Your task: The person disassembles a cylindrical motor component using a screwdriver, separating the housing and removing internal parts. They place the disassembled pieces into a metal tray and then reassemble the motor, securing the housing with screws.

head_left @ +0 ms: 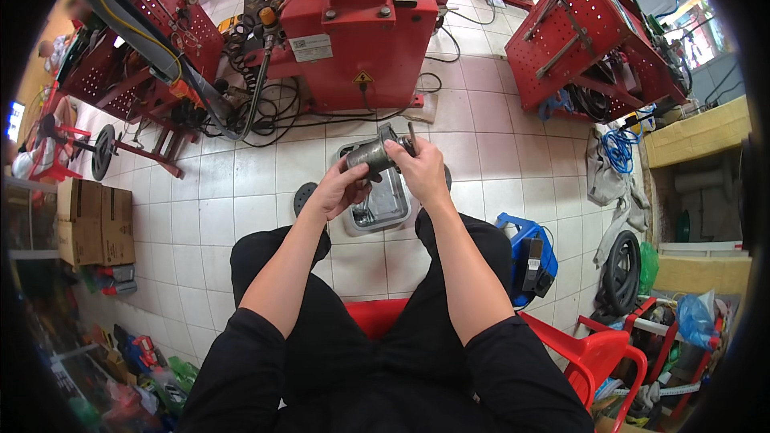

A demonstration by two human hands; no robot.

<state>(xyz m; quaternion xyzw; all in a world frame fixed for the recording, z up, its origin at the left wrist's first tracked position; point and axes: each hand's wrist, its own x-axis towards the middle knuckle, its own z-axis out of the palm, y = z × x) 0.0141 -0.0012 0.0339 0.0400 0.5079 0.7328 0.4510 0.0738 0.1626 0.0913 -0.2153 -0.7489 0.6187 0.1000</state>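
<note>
A dull grey metal cylinder point(367, 158), which looks like a small motor housing with a bracket-like end, is held up in front of my knees. My left hand point(341, 191) is closed round its left, lower side, with the fingers under it. My right hand point(423, 175) grips the far right end, thumb on top. A thin dark rod point(411, 135) sticks up beside my right fingers; whether it belongs to the cylinder I cannot tell. Below both hands, a grey plastic tray point(393, 223) rests on the floor, its contents partly hidden by my hands.
A red machine base point(353, 64) stands ahead, with black cables point(277, 116) on the tiles. Red perforated tool carts point(561, 44) flank it. A blue tool case point(529, 261) is by my right knee, a red plastic chair point(589, 349) behind it. Cardboard boxes point(95, 223) stand left.
</note>
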